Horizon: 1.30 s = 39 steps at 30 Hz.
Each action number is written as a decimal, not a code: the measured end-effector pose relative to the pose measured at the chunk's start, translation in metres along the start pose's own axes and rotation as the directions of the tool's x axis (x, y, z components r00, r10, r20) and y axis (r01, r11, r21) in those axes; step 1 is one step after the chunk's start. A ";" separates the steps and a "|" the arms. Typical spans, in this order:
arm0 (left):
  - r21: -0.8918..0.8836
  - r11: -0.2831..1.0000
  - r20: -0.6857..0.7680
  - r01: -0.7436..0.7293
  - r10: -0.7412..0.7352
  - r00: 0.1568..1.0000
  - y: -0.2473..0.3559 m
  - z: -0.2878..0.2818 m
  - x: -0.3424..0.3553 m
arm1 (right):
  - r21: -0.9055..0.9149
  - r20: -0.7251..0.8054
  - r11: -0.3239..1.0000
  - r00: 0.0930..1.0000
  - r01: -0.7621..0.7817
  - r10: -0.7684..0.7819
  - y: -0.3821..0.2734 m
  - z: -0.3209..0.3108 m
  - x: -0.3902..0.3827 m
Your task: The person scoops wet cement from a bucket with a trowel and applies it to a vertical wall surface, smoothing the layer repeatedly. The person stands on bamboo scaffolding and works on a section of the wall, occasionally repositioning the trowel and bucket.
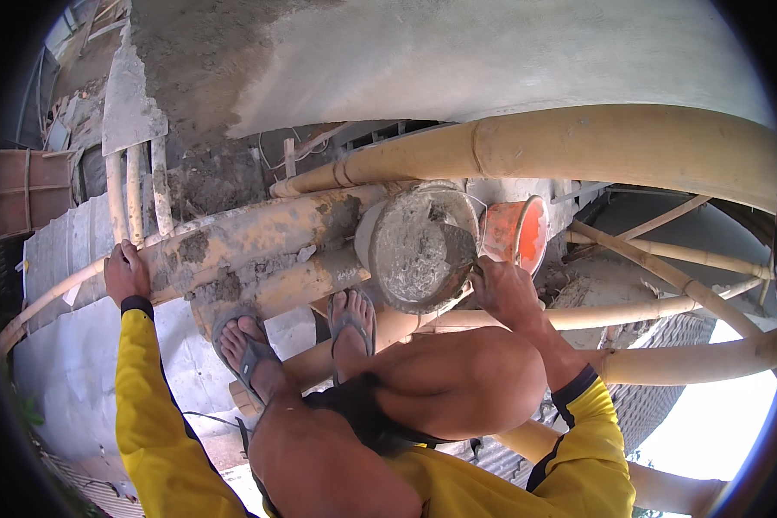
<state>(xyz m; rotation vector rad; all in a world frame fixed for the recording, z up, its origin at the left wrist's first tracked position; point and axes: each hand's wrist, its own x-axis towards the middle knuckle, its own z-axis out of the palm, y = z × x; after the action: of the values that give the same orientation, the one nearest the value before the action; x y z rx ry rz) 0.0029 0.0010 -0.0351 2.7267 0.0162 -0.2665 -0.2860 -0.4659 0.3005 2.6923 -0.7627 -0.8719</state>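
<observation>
Grey wet mortar fills the round mortar-caked bucket (419,250), mouth tipped toward the person, wedged on the thick mud-smeared bamboo poles (259,237) in the middle. Right hand (502,289) is clenched on the handle of a flat steel trowel (457,244); its blade lies in the mix, long axis running up-left from the hand toward the far rim. Just right, touching, an orange plastic bucket (518,233). Left hand (126,272) grips a pole's left end, open drop beneath.

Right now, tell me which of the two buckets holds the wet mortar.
The grey mortar-caked bucket under the right hand; it is full of grey mix. The orange bucket beside it shows none.
</observation>
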 end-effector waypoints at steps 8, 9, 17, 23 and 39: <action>-0.014 1.000 0.015 0.021 -0.021 1.000 -0.004 0.004 0.003 | -0.190 -0.058 0.981 0.998 -0.029 0.018 0.006 -0.063 -0.017; 0.006 1.000 0.008 0.001 -0.001 1.000 -0.005 0.004 0.002 | -0.198 -0.102 0.977 0.993 -0.073 0.053 0.010 -0.072 -0.014; -0.048 0.999 0.013 -0.025 0.026 1.000 -0.011 0.008 0.005 | -0.380 0.140 0.903 0.978 0.200 -0.157 -0.039 0.006 0.038; -0.075 0.997 0.010 -0.025 0.026 1.000 -0.019 0.015 0.008 | 0.005 -0.126 0.999 0.991 0.044 -0.043 -0.012 -0.016 0.010; -0.062 0.997 0.013 -0.056 0.057 0.998 -0.014 0.010 0.007 | -0.377 0.053 0.922 0.996 0.085 -0.070 -0.031 0.018 0.021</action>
<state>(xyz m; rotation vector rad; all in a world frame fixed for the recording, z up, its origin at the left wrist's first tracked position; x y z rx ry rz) 0.0069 0.0102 -0.0505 2.6594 -0.0553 -0.2651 -0.2700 -0.4515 0.2652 2.3796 -0.4397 -0.9784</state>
